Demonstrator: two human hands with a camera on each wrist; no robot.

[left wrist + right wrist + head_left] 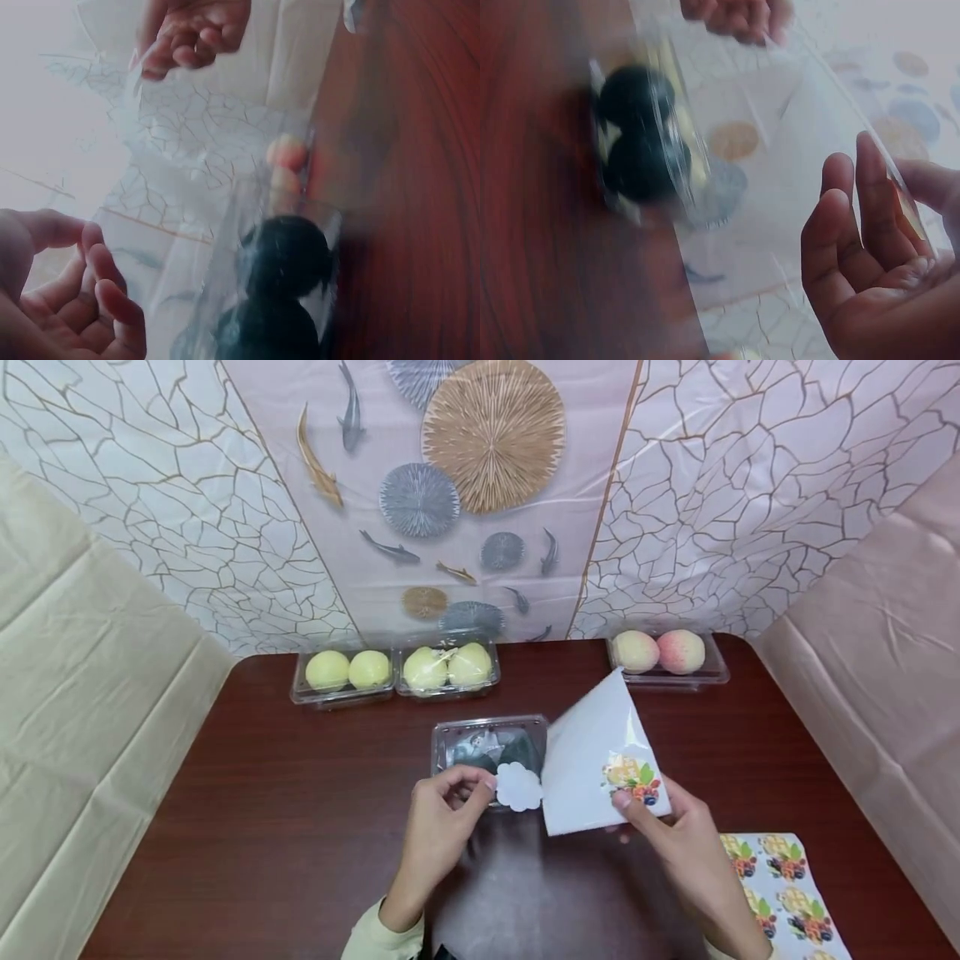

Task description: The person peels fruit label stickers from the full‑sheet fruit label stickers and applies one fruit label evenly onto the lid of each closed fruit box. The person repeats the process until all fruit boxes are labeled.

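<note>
My left hand (442, 822) pinches the edge of a white, scalloped sticker (519, 787) between thumb and forefinger, its blank side showing. With my right hand (678, 831) I hold up a white sticker sheet (588, 752) by its lower right corner, thumb on a printed fruit picture. The sticker's right edge meets or overlaps the sheet's left edge; whether they are still joined I cannot tell. Behind the sticker stands a lidded clear plastic box (491, 722) with two dark green round fruits (641, 161), partly hidden by the left hand and sticker in the head view.
At the table's back left stand two clear boxes of yellow-green fruits (327, 671). A third clear box with two pinkish peaches (681, 652) stands at the back right. Another printed sticker sheet (787, 881) lies at the front right, partly under the right forearm.
</note>
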